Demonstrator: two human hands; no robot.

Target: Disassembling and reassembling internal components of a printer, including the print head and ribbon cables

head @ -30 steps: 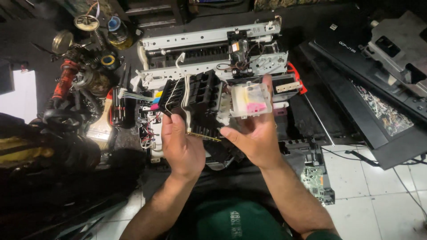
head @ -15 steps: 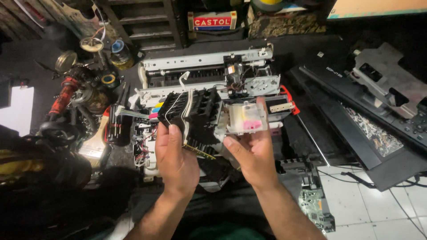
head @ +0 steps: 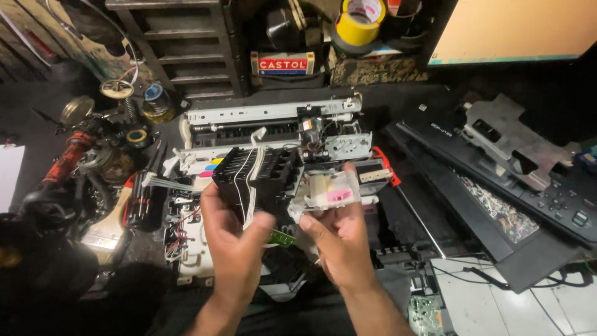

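head view: left hand point(head: 233, 239) closed around the black carriage point(head: 258, 180) and right hand point(head: 339, 246) pinching a white cartridge point(head: 329, 191), both just in front of the printer frame point(head: 273, 113); tugging could tear the ribbon cable point(head: 252, 180).

The left hand point(head: 233, 246) hid the lower part of the black plastic printer carriage point(head: 258, 180); both forearms were cut off by the bottom edge.

Dim workshop lit from above centre, left side in deep shadow, edges slightly bowed, focus sharp.
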